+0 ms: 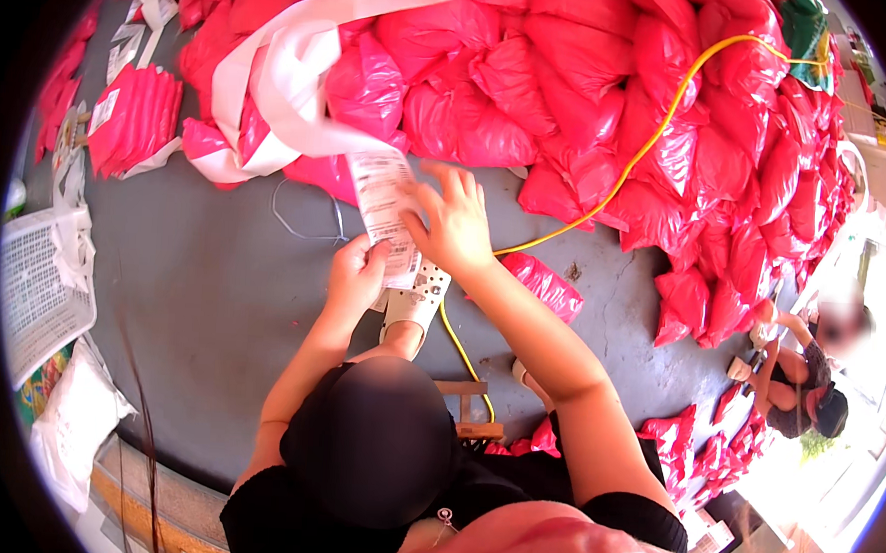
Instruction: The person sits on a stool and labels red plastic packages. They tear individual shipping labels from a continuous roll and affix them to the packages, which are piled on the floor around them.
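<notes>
A strip of printed paper labels (380, 188) hangs in front of me above my shoe (417, 300). My left hand (356, 277) pinches its lower part between thumb and fingers. At the strip's right edge is my right hand (453, 217), its fingers curved and spread, the thumb close against the paper; whether it touches is unclear. From the strip's top a long white paper ribbon (293, 78) loops up over the pink plastic bags (493, 89). A single pink bag (543, 287) lies on the floor beneath my right forearm.
Filled pink bags are heaped across the far side and right. A yellow cable (640, 152) crosses the heap and floor. At left are a stack of flat pink bags (136, 120), a white basket (47, 281) and a white sack (80, 418). Another person (808, 391) crouches at right.
</notes>
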### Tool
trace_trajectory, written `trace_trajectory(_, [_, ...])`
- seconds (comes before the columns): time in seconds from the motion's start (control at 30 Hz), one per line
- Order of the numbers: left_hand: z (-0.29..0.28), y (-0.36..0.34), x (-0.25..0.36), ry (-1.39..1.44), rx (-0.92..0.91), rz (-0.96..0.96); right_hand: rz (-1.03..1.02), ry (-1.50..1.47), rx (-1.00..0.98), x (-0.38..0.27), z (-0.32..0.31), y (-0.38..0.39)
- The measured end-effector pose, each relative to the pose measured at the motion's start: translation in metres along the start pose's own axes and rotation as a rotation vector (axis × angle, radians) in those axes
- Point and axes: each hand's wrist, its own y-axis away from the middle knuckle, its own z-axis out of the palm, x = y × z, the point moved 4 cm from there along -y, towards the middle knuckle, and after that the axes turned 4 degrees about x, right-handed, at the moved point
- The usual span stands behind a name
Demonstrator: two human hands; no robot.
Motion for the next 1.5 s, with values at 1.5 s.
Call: trace_trajectory(1.5, [-0.046, -0.019, -0.084, -0.468, -0.05, -0.137, 0.158, -0.263, 0.21, 0.097, -0.15, 0.087])
